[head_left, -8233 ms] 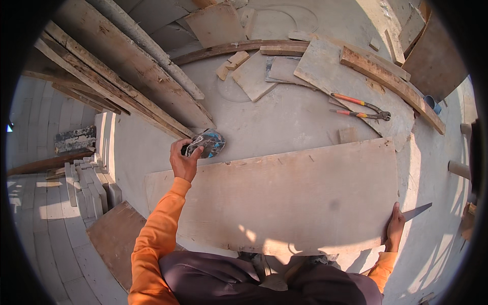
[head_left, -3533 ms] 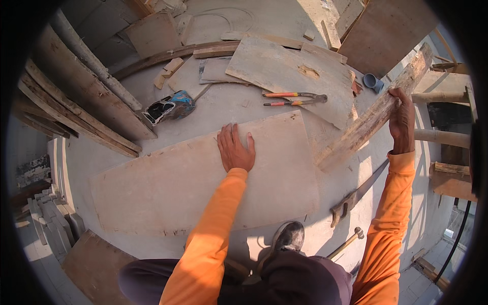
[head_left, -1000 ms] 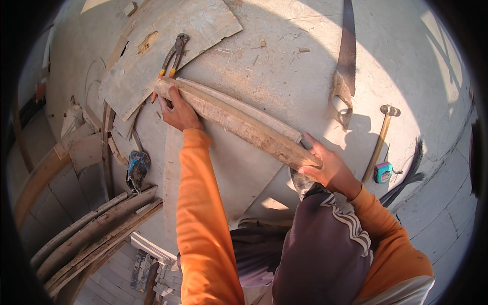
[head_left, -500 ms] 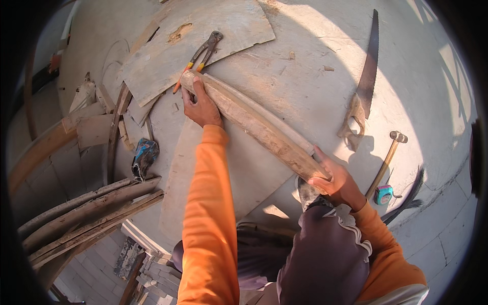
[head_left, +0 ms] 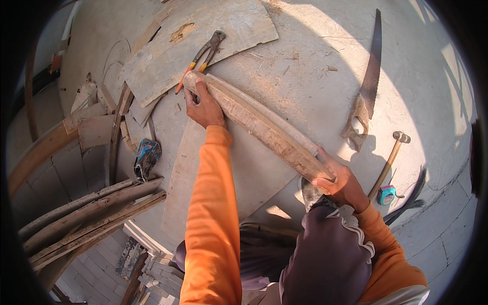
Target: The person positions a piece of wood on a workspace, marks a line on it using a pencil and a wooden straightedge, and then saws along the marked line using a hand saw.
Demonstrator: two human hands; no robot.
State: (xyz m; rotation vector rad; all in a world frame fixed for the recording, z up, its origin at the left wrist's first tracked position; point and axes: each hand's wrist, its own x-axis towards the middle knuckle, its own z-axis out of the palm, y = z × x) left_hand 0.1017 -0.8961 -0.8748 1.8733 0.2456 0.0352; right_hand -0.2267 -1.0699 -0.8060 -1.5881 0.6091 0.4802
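"Where's the timber?"
"Over the plywood panel, slanting from the left hand at its far end to the right hand at its near one."
"And the fingers?"
"Both sets grip it, thumbs on its upper face; some left ones are hidden."
"What's around?"
"Orange-handled pincers near the left hand; a handsaw and hammer on the floor, rightward."

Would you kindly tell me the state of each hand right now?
Left hand: closed on the far end of the wooden beam.
Right hand: closed on the beam's other end, above the knee.
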